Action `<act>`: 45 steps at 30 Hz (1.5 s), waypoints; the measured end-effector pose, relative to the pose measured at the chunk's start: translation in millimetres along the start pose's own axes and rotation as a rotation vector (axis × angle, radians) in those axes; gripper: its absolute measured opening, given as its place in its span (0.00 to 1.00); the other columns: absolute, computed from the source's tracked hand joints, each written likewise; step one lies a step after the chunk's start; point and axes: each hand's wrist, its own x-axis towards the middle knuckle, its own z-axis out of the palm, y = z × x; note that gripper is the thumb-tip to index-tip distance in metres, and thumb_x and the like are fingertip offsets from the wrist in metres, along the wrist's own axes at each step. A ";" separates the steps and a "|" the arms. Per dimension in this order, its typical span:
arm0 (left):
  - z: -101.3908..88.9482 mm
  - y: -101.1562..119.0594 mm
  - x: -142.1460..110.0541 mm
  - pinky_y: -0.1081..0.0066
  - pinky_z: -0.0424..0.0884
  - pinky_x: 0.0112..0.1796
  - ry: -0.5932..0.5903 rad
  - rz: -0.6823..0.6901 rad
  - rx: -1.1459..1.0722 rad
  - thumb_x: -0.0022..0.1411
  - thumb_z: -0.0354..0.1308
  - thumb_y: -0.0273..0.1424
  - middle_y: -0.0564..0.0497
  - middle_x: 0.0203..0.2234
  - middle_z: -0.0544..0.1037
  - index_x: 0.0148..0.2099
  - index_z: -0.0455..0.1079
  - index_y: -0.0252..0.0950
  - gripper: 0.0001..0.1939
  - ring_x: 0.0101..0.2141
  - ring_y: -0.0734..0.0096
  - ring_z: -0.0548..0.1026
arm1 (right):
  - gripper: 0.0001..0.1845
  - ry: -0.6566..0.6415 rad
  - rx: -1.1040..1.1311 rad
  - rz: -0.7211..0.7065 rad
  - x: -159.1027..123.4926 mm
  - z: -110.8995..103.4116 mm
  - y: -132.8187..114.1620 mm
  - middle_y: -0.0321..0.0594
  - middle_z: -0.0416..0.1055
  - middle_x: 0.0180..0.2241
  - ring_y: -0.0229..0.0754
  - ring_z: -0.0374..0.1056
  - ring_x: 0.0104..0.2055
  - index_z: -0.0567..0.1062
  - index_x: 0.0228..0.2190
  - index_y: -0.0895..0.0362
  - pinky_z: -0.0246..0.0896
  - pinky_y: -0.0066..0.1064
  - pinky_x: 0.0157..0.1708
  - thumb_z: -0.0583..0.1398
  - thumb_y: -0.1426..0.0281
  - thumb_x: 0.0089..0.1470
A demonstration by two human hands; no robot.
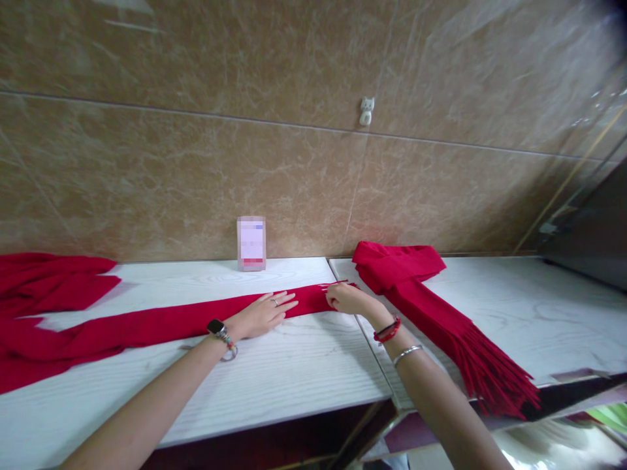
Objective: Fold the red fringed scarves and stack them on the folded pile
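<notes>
A long red scarf [181, 321] lies stretched in a folded strip across the white tabletop, its fringed end at the right. My left hand [262, 314] rests flat on the strip with its fingers spread. At the fringed end, my right hand [349, 299] has its fingers curled closed on the scarf's edge; the fingertips are partly hidden. To the right, a second red scarf [426, 303] is folded over at the top, and its long fringe hangs towards the table's front edge. More bunched red fabric [53, 281] lies at the far left.
A phone-like upright device [251, 245] with a blurred screen leans against the tiled wall [196, 176]. A small white cat-shaped piece [366, 111] is fixed to the wall. Two white tabletops [313, 378] meet at a seam below my right hand. A dark box-like object [592, 222] stands at the right.
</notes>
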 end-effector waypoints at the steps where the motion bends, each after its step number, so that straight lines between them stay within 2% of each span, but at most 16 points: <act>1: -0.5 0.5 -0.3 0.64 0.42 0.57 0.001 0.000 -0.002 0.68 0.36 0.32 0.55 0.62 0.49 0.63 0.48 0.46 0.22 0.61 0.71 0.46 | 0.11 -0.028 -0.023 0.034 -1.1 2.6 4.6 0.44 0.76 0.29 0.40 0.71 0.31 0.77 0.25 0.59 0.61 0.25 0.31 0.54 0.79 0.47; 5: -2.5 2.1 -1.3 0.64 0.41 0.58 -0.002 0.002 -0.003 0.68 0.35 0.33 0.55 0.62 0.49 0.63 0.48 0.46 0.22 0.61 0.72 0.45 | 0.13 -0.060 -0.126 0.199 -14.3 2.7 33.2 0.52 0.75 0.28 0.45 0.72 0.32 0.77 0.25 0.62 0.62 0.29 0.31 0.53 0.81 0.46; 8: -2.9 2.4 -1.3 0.65 0.41 0.58 0.007 0.006 0.005 0.68 0.35 0.33 0.55 0.62 0.49 0.63 0.48 0.45 0.22 0.61 0.73 0.46 | 0.16 -0.002 -0.162 0.274 -17.6 -5.3 37.4 0.54 0.75 0.33 0.46 0.71 0.36 0.77 0.31 0.64 0.62 0.30 0.34 0.50 0.81 0.51; 11: -1.4 1.3 -0.9 0.65 0.42 0.58 0.015 0.012 0.009 0.68 0.35 0.33 0.55 0.62 0.49 0.63 0.48 0.46 0.22 0.61 0.73 0.46 | 0.17 0.099 -0.082 0.163 -8.9 -7.8 19.7 0.48 0.73 0.39 0.41 0.68 0.42 0.75 0.36 0.60 0.60 0.26 0.39 0.48 0.79 0.53; 14: 0.9 -0.3 -0.4 0.65 0.42 0.57 0.019 0.015 0.004 0.68 0.36 0.32 0.56 0.62 0.49 0.63 0.47 0.46 0.22 0.61 0.72 0.45 | 0.15 0.052 -0.002 0.037 -0.3 0.0 4.8 0.43 0.74 0.39 0.38 0.68 0.41 0.75 0.34 0.58 0.59 0.24 0.39 0.51 0.80 0.50; 16: 2.0 -1.2 -0.2 0.65 0.42 0.58 0.025 0.014 0.002 0.68 0.36 0.33 0.56 0.62 0.49 0.63 0.47 0.46 0.22 0.61 0.72 0.46 | 0.14 -0.009 -0.032 0.102 -1.1 6.8 7.8 0.45 0.75 0.36 0.41 0.70 0.39 0.76 0.31 0.58 0.61 0.26 0.37 0.52 0.80 0.49; 20: 2.4 -1.4 -0.4 0.65 0.42 0.58 0.035 0.020 0.004 0.68 0.35 0.33 0.55 0.62 0.50 0.63 0.48 0.46 0.22 0.61 0.72 0.46 | 0.14 -0.025 -0.108 0.289 -13.2 9.2 34.2 0.52 0.75 0.31 0.47 0.71 0.35 0.77 0.29 0.62 0.63 0.31 0.34 0.52 0.82 0.48; 23: 2.2 -0.8 -0.5 0.64 0.43 0.57 0.038 0.025 0.006 0.68 0.35 0.33 0.55 0.62 0.50 0.63 0.49 0.45 0.22 0.61 0.72 0.47 | 0.16 0.017 -0.115 0.311 -15.0 2.9 40.6 0.53 0.74 0.34 0.46 0.71 0.38 0.76 0.32 0.63 0.63 0.32 0.37 0.50 0.80 0.52; 26: 3.0 -0.7 0.0 0.64 0.43 0.57 0.044 0.025 0.007 0.68 0.36 0.32 0.55 0.62 0.50 0.63 0.49 0.45 0.22 0.61 0.71 0.47 | 0.17 0.189 -0.011 0.140 -5.4 5.5 22.4 0.51 0.70 0.45 0.44 0.65 0.47 0.73 0.42 0.61 0.59 0.32 0.46 0.48 0.75 0.56; 28: 4.3 -1.3 0.4 0.64 0.43 0.57 0.049 0.026 0.006 0.67 0.37 0.32 0.54 0.62 0.50 0.63 0.49 0.44 0.22 0.61 0.71 0.47 | 0.20 0.274 0.092 -0.036 3.0 15.6 4.0 0.50 0.62 0.53 0.45 0.56 0.56 0.66 0.51 0.60 0.54 0.36 0.53 0.50 0.68 0.57; 31: 6.5 -2.8 0.7 0.64 0.43 0.57 0.056 0.032 0.004 0.67 0.37 0.32 0.54 0.62 0.50 0.63 0.49 0.45 0.23 0.61 0.71 0.47 | 0.31 0.174 0.156 -0.158 11.2 35.1 -15.9 0.49 0.50 0.60 0.51 0.43 0.62 0.54 0.59 0.58 0.45 0.48 0.57 0.48 0.56 0.58; 34: 7.8 -3.8 0.5 0.64 0.43 0.57 0.054 0.029 0.002 0.67 0.37 0.32 0.55 0.62 0.49 0.63 0.48 0.45 0.23 0.61 0.72 0.47 | 0.31 0.039 0.119 -0.148 11.0 46.6 -18.0 0.47 0.47 0.62 0.52 0.42 0.62 0.50 0.60 0.55 0.42 0.54 0.56 0.42 0.55 0.60; 37: 7.6 -3.2 0.0 0.64 0.43 0.58 0.050 0.023 0.000 0.67 0.37 0.32 0.55 0.62 0.50 0.63 0.48 0.44 0.23 0.61 0.71 0.47 | 0.26 0.018 0.011 -0.101 6.0 45.7 -11.9 0.47 0.47 0.61 0.54 0.42 0.62 0.54 0.59 0.54 0.45 0.56 0.54 0.43 0.60 0.61; 41: 4.4 1.0 -1.2 0.64 0.42 0.58 0.056 0.021 -0.006 0.67 0.37 0.32 0.54 0.62 0.50 0.63 0.50 0.44 0.23 0.61 0.71 0.47 | 0.25 0.201 -0.056 0.017 7.5 37.3 -19.4 0.51 0.48 0.61 0.55 0.40 0.63 0.57 0.57 0.58 0.42 0.57 0.55 0.45 0.64 0.60; 43: 2.0 3.9 -2.3 0.65 0.42 0.58 0.061 0.000 -0.010 0.67 0.37 0.33 0.53 0.62 0.51 0.63 0.50 0.42 0.23 0.61 0.72 0.47 | 0.27 0.286 -0.015 0.008 13.7 36.3 -30.9 0.51 0.45 0.62 0.52 0.38 0.63 0.54 0.59 0.61 0.39 0.54 0.57 0.45 0.64 0.60; 45: -0.3 6.6 -4.2 0.63 0.42 0.58 0.067 -0.085 -0.001 0.67 0.36 0.35 0.51 0.62 0.51 0.63 0.49 0.40 0.23 0.61 0.71 0.47 | 0.28 0.284 0.038 -0.054 20.0 39.2 -41.7 0.50 0.46 0.61 0.50 0.38 0.63 0.52 0.59 0.60 0.41 0.52 0.57 0.44 0.63 0.61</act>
